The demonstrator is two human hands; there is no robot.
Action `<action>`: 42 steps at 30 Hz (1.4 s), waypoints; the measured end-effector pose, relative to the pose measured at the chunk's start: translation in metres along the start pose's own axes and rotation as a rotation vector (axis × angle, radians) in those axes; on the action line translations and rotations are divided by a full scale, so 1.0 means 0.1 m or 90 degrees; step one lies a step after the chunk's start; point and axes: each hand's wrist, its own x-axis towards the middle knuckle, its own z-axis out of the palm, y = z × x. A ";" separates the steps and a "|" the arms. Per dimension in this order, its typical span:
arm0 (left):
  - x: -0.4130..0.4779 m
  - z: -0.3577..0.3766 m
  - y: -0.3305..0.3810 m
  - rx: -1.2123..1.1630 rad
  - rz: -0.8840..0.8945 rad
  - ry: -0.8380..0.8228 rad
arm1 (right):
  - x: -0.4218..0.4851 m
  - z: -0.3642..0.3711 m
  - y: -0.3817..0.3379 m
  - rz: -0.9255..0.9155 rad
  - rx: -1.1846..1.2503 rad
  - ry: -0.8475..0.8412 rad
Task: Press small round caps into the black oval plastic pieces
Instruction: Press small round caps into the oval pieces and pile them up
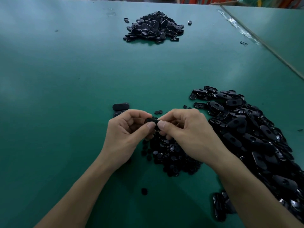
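Both hands meet over the green table [65, 96], pinching one black oval piece [150, 120] between them. My left hand [126, 134] holds its left end with thumb and forefinger. My right hand [185, 134] pinches its right end, thumb on top. Whether a cap sits in the piece is hidden by my thumbs. Under my hands lies a heap of small round caps [171, 155]. A large pile of black oval pieces [246, 129] spreads along the right.
A second pile of oval pieces [154, 27] sits at the far centre of the table. Two oval pieces [120, 106] lie just left of my left hand. A single cap [144, 191] lies between my forearms. The table's right edge [263, 46] runs diagonally.
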 end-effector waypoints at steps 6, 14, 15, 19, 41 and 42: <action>0.00 -0.01 0.00 -0.001 -0.041 -0.023 | 0.02 -0.02 0.05 -0.008 -0.005 -0.010; 0.01 -0.03 0.02 -0.051 -0.060 0.034 | -0.05 -0.04 0.07 0.006 -0.396 -0.052; 0.01 -0.03 0.02 -0.053 -0.061 0.031 | -0.06 -0.04 0.07 0.012 -0.431 -0.069; 0.02 -0.03 0.02 -0.053 -0.064 0.036 | -0.08 0.00 0.08 0.005 -0.425 -0.058; 0.02 -0.05 0.00 -0.042 -0.051 0.042 | -0.06 -0.04 0.10 0.007 -0.304 0.008; 0.02 -0.05 0.00 -0.041 -0.051 0.041 | -0.06 -0.04 0.10 0.011 -0.311 0.002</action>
